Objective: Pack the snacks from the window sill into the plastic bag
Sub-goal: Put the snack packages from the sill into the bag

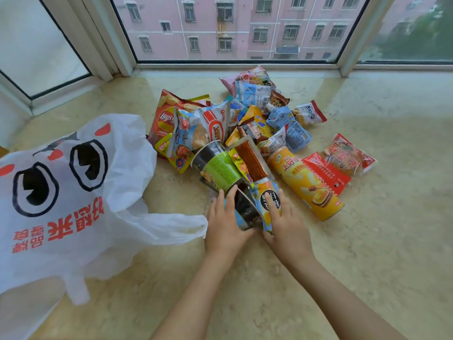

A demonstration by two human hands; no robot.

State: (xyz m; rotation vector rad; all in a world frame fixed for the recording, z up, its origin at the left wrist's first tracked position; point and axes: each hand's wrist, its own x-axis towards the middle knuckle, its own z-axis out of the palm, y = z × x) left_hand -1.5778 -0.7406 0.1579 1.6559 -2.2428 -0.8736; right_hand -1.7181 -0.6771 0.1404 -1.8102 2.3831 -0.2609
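Marble-patterned window sill (pixel 367 266), polished, beige, carries everything. Nearest the camera: both bare forearms reach forward. Left hand (pixel 224 224) and right hand (pixel 286 222) press in from either side on a small clutch of items at the near edge of the pile: a dark-lidded can (pixel 246 212) lying on its side and a blue-and-yellow packet (pixel 268 204) against it. Fingers are curled round these, so both hands read as gripping, though nothing looks lifted clear of the sill yet. Just behind, touching the held items, lies a green-labelled can (pixel 218 168), tipped toward the camera, with an orange wafer pack (pixel 252 160) leaning across it. To the right, an orange crisp tube (pixel 306 185) lies on its side beside red flat packs (pixel 328 173). To the left, well apart from most of the snacks, sits the white plastic bag (pixel 73 192) with cartoon eyes; one handle trails toward the left hand, mouth collapsed and not visibly open. Farther back: red Lay's bag (pixel 163 121), mixed small sachets, then a pink packet (pixel 245 78) nearest the window frame (pixel 235 65). Judgement: packing barely begun. Advice: squeeze evenly so the round can does not roll out between the palms, keep the load small, and open the bag mouth before carrying across; light packets stacked above may slide when support goes.
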